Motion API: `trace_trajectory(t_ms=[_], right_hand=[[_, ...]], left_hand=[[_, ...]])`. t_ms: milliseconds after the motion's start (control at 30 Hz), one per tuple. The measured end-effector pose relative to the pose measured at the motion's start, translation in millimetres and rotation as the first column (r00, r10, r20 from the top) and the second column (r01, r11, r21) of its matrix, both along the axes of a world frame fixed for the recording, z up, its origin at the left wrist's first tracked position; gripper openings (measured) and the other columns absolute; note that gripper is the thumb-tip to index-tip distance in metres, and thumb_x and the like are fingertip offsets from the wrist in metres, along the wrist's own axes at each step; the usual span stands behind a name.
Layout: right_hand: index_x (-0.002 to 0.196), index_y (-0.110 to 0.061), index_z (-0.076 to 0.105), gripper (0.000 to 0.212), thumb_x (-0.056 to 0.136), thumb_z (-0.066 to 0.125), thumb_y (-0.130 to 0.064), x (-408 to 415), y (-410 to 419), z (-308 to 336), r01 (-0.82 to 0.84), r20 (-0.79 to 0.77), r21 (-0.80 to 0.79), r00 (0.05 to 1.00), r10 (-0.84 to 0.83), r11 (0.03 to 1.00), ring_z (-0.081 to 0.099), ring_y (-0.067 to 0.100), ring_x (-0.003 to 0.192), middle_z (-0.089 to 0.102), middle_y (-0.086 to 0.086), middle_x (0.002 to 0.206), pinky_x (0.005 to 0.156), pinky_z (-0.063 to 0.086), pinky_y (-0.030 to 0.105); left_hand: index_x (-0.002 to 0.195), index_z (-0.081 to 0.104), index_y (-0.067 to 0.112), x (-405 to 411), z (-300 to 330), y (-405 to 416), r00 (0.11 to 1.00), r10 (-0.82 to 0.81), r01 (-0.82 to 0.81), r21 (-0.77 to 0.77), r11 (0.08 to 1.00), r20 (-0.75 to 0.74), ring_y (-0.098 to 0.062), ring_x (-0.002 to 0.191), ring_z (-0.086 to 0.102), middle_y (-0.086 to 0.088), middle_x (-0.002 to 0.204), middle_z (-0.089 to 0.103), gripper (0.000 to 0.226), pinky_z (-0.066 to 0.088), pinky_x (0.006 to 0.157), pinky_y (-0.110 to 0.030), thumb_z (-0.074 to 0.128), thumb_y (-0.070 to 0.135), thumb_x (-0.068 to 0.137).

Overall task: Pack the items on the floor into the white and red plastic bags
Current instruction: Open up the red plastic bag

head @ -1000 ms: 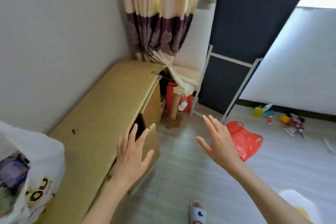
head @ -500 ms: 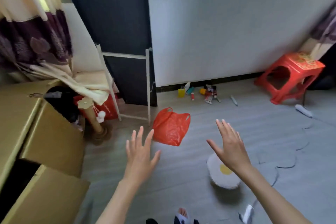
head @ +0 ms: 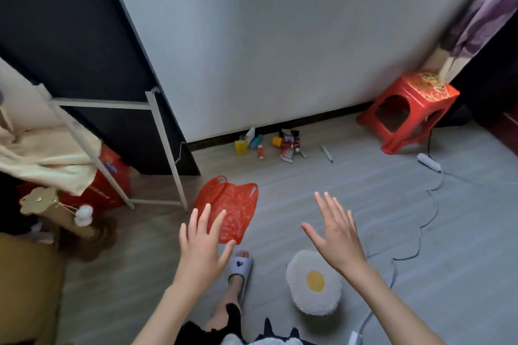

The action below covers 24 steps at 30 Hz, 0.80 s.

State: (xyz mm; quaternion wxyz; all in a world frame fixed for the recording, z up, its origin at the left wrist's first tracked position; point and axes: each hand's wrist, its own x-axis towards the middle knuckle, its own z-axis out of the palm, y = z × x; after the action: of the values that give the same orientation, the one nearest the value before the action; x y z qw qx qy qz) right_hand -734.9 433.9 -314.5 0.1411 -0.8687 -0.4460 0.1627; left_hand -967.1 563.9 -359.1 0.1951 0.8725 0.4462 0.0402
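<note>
Two hands raised in front of the body, both spread with straight fingers, grasping nothing: left hand (head: 202, 246) over the near corner of the bag in the view, right hand (head: 335, 232) above the fried-egg-shaped plush cushion (head: 314, 283).

Thin red plastic carrier bag (head: 228, 209) lies flat and crumpled on the grey floor (head: 350, 190), just beyond the slippered foot (head: 240, 263). Looks empty, judged from flatness. Long axis runs away from the person and slightly left; handles and mouth at the far end, pointing toward the wall, closed bottom nearest the foot.

White plastic bag: not in view.

Items to pack: cluster of small bottles, tubes and packets (head: 269, 144) against the dark skirting, well apart from the bag. Includes a yellow square container (head: 240, 146), a teal tube (head: 255, 141), a small red-and-white tube (head: 260, 152). A slim pen-like object (head: 326, 153) lies apart to the right, long axis roughly wall-to-viewer.

Progress, judged: the floor cluster is untouched and nothing has gone into the red bag. Remaining: pick up bag, open mouth, load everything.

Also present: red plastic stool (head: 407, 110), white power strip with cable (head: 429, 162).
</note>
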Motion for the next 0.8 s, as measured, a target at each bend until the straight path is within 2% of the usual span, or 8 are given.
trace_trajectory(t_ms=[133,267,367,433,567,700,800], right_hand=[[0.147,-0.027,0.008,0.071,0.090,0.045,-0.049,50,58,-3,0.053,-0.002,-0.013,0.999,-0.053,0.999,0.002,0.015,0.145,0.007,-0.002,0.157,0.117,0.001,0.040],[0.147,-0.027,0.007,0.070,0.091,0.043,-0.049,89,121,2,0.027,0.001,-0.009,1.000,-0.027,1.000,0.000,0.014,0.145,0.006,-0.002,0.157,0.118,-0.001,0.039],[0.147,-0.027,0.010,0.069,0.091,0.046,-0.046,116,153,4,0.042,-0.019,0.027,0.999,-0.041,0.999,0.001,0.014,0.145,0.007,-0.002,0.157,0.117,-0.002,0.037],[0.147,-0.027,0.009,0.069,0.091,0.045,-0.046,133,163,-2,0.047,-0.041,0.013,0.998,-0.047,0.999,0.000,0.013,0.145,0.006,-0.003,0.157,0.117,-0.003,0.037],[0.147,-0.028,0.006,0.069,0.092,0.042,-0.047,175,174,-24,0.040,-0.092,-0.081,0.995,-0.047,0.996,-0.003,0.013,0.145,0.003,-0.003,0.157,0.117,-0.004,0.037],[0.147,-0.027,0.005,0.069,0.092,0.042,-0.047,229,191,-46,-0.033,-0.128,-0.134,0.992,0.016,0.990,-0.004,0.013,0.145,0.002,-0.002,0.157,0.117,-0.005,0.037],[0.147,-0.026,0.006,0.068,0.093,0.041,-0.045,278,218,-63,-0.119,-0.148,-0.134,0.984,0.099,0.984,-0.004,0.014,0.145,0.002,-0.002,0.157,0.117,-0.005,0.037]], left_hand=[[0.136,0.040,0.022,62,-5,61,0.996,-0.078,0.079,0.027,0.997,-0.035,-0.037,0.137,0.024,-0.014,0.147,0.033,0.066,0.024,0.105,-0.057,0.029,0.055,0.080],[0.135,0.036,0.022,123,7,121,0.987,-0.162,0.161,0.127,0.979,-0.002,-0.038,0.135,0.026,-0.014,0.145,0.035,0.057,0.026,0.105,-0.055,0.037,0.049,0.084],[0.134,0.037,0.021,158,0,151,0.979,-0.201,0.205,0.102,0.973,-0.042,-0.040,0.134,0.028,-0.017,0.144,0.036,0.059,0.029,0.102,-0.057,0.057,0.042,0.083],[0.133,0.040,0.021,175,-8,160,0.977,-0.205,0.209,0.070,0.975,-0.066,-0.041,0.133,0.032,-0.016,0.142,0.039,0.058,0.031,0.101,-0.057,0.056,0.043,0.082],[0.131,0.038,0.023,206,-23,167,0.977,-0.172,0.174,0.006,0.985,-0.123,-0.041,0.128,0.040,-0.016,0.138,0.045,0.058,0.037,0.096,-0.057,0.037,0.049,0.080],[0.132,0.037,0.023,255,-41,181,0.969,-0.188,0.191,0.005,0.982,-0.162,-0.041,0.131,0.035,-0.017,0.142,0.040,0.060,0.032,0.100,-0.058,0.057,0.044,0.080],[0.129,0.046,0.018,304,-54,197,0.973,-0.119,0.121,0.000,0.993,-0.198,-0.040,0.129,0.038,-0.017,0.139,0.044,0.058,0.034,0.099,-0.056,0.062,0.039,0.078]])
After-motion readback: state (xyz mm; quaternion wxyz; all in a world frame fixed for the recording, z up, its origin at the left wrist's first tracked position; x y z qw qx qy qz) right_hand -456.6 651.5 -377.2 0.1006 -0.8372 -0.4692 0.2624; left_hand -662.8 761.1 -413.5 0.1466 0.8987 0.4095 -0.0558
